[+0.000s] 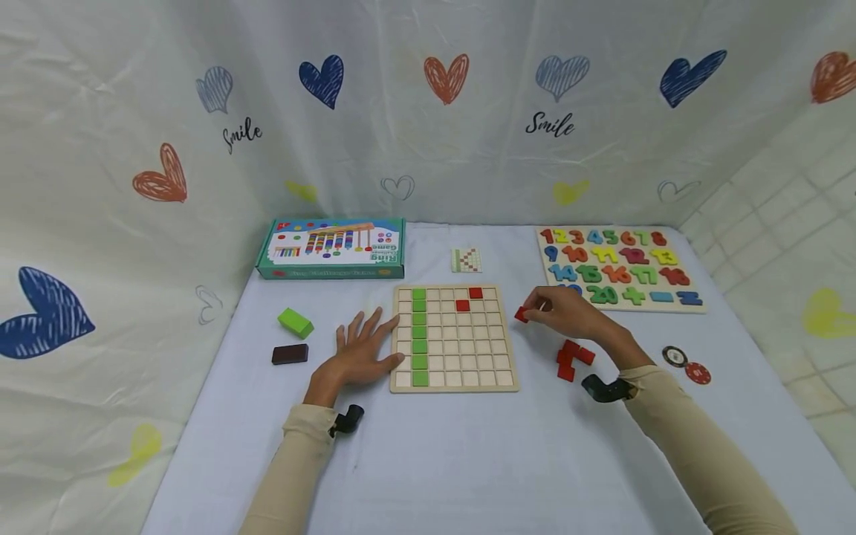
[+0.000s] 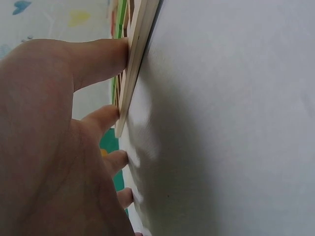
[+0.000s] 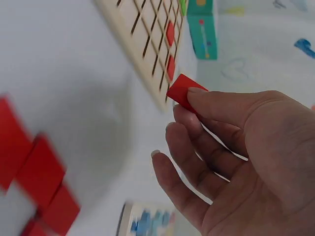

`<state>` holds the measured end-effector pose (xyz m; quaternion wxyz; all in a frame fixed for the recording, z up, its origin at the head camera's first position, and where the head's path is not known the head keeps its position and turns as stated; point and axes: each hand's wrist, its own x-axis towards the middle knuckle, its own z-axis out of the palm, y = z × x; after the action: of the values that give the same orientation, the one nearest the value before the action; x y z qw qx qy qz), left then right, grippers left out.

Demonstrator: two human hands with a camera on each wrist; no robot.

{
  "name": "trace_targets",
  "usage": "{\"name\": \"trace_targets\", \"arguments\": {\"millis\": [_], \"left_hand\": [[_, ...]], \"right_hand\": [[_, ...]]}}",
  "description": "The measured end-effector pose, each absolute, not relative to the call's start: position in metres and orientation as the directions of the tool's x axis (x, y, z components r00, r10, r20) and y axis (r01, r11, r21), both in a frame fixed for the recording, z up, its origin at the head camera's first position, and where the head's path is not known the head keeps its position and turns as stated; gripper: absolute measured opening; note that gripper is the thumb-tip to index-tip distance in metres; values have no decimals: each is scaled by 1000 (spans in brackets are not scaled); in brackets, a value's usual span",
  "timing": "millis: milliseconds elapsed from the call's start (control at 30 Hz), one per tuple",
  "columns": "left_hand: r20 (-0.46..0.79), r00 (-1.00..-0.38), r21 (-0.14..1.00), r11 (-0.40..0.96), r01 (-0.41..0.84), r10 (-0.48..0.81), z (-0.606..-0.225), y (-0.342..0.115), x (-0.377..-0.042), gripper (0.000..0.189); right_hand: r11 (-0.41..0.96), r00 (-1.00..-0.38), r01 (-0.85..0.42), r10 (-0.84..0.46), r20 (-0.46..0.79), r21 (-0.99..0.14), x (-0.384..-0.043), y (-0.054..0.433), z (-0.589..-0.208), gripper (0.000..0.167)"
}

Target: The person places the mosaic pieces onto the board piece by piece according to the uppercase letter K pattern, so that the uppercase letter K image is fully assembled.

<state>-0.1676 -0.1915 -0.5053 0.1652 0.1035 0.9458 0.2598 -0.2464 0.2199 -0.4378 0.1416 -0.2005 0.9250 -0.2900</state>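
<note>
A square wooden grid board [image 1: 449, 391] lies in the middle of the table, with one column of green tiles [image 1: 419, 319] and two red tiles [image 1: 463, 305] near its top right. My left hand [image 1: 361, 353] is spread flat beside it, thumb and index fingertip touching its left edge, as the left wrist view also shows. My right hand [image 1: 565, 310] pinches a red tile [image 3: 186, 92] between thumb and forefinger, just right of the board. Several loose red tiles [image 1: 572, 355] lie on the cloth below that hand.
A small pattern card [image 1: 467, 260] lies behind the board. A ring game box [image 1: 331, 249] stands back left, with a green block [image 1: 296, 322] and a dark brown block [image 1: 290, 354] before it. A number puzzle [image 1: 618, 267] sits back right; two round chips [image 1: 698, 373] lie farther right.
</note>
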Motion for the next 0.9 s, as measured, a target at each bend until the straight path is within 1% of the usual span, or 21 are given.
{"name": "trace_targets", "arguments": {"millis": [167, 467, 667, 800, 900], "left_hand": [[-245, -927, 535, 837, 116, 285, -508, -192, -169, 78], [-246, -926, 529, 840, 118, 285, -506, -191, -168, 77], [-269, -923, 514, 852, 103, 274, -511, -190, -170, 79], [-279, -921, 512, 854, 97, 271, -510, -191, -171, 80], [-278, -922, 509, 855, 98, 271, -511, -191, -171, 80]], "right_hand": [[706, -853, -340, -510, -112, -621, -255, 180, -443, 13], [659, -810, -411, -581, -79, -630, -264, 121, -461, 9], [676, -813, -389, -572, -112, -626, -267, 99, -470, 8], [698, -828, -358, -544, -134, -620, -267, 96, -475, 8], [703, -833, -361, -539, -127, -613, -267, 96, -479, 10]]}}
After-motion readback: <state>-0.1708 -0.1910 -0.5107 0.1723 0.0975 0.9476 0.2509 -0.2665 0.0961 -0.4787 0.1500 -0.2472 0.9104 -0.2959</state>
